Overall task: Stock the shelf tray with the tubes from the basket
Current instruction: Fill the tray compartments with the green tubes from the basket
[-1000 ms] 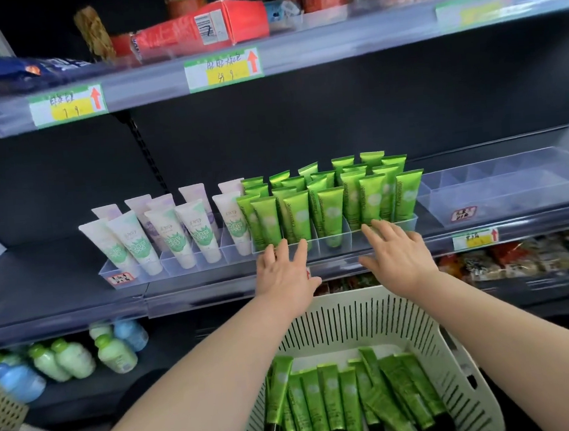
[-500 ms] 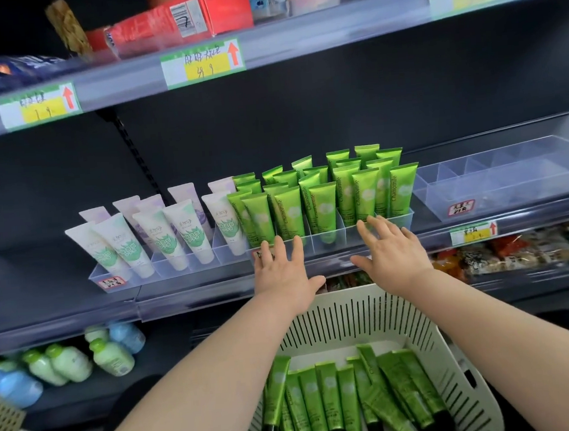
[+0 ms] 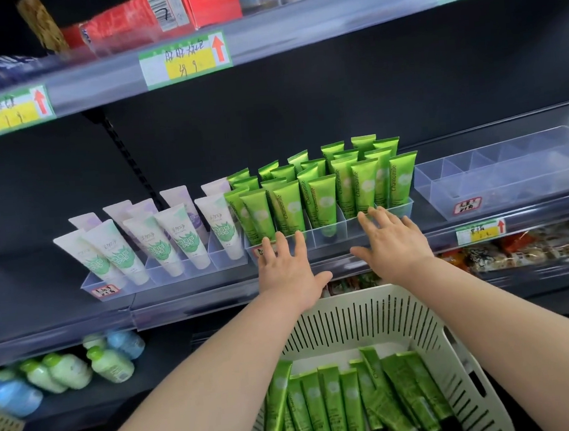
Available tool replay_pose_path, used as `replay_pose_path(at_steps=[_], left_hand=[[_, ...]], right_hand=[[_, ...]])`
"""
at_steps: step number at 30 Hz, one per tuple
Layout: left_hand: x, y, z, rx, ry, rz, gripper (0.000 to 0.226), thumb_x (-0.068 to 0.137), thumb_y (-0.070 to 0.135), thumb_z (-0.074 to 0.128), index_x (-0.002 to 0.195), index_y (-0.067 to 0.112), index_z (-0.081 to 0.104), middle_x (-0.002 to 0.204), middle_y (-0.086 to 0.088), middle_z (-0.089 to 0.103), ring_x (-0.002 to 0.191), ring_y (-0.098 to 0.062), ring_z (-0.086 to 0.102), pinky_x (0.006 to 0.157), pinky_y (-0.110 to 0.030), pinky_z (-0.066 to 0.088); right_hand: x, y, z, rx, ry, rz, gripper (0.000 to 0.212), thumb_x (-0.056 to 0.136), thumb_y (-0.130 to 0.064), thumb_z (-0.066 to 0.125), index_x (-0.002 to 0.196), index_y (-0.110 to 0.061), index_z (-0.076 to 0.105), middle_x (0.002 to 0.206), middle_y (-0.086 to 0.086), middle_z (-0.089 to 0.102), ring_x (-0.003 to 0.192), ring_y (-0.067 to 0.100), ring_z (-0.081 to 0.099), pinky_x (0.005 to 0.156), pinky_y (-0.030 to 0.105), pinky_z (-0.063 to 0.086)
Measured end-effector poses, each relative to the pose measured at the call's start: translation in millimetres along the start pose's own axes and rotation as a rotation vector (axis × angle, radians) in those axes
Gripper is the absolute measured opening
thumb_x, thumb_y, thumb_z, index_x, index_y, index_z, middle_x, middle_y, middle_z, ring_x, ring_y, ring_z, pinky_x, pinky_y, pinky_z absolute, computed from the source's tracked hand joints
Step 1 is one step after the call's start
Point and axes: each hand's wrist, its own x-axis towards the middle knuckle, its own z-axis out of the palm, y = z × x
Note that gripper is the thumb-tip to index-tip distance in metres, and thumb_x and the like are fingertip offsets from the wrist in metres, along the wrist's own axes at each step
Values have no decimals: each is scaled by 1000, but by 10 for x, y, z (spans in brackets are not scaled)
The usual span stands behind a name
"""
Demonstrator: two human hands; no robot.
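Green tubes point(image 3: 323, 198), roughly twenty in tray point(image 3: 346, 231), ten in basket point(image 3: 354, 319), left hand point(image 3: 290, 276), right hand point(image 3: 394, 243) outspread, empty

A: Where are the hands?
B: Left hand point(image 3: 290, 273) and right hand point(image 3: 395, 243), fingers straight, at the clear tray point(image 3: 329, 237) front wall, below upright green Chamomile tubes point(image 3: 322, 194)
A: The slotted basket point(image 3: 364, 315)?
B: Near, holding loose tubes point(image 3: 331, 407) lying flat

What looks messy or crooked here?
Nothing is spilled or broken. In the basket, a few green tubes on the right lie slanted across the neat row. On the shelf, the white tubes all lean left.
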Motion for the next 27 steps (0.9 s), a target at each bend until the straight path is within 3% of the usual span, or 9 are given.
replay_pose_path(at_steps=[13, 27], left_hand=[[283, 42, -46, 7, 15, 22, 92, 87, 70, 38, 152, 25, -8, 160, -13, -7, 145, -39, -7, 118, -50, 5], [743, 60, -66, 4, -14, 13, 94, 82, 80, 24, 152, 27, -10, 160, -13, -9, 145, -38, -11, 118, -52, 2]], right_hand=[[269, 77, -32, 39, -37, 16, 74, 93, -58, 37, 151, -19, 12, 157, 5, 12, 146, 22, 10, 117, 45, 17], [673, 154, 12, 84, -57, 48, 76, 93, -59, 36, 151, -18, 11, 158, 5, 8, 146, 22, 5, 116, 44, 20]])
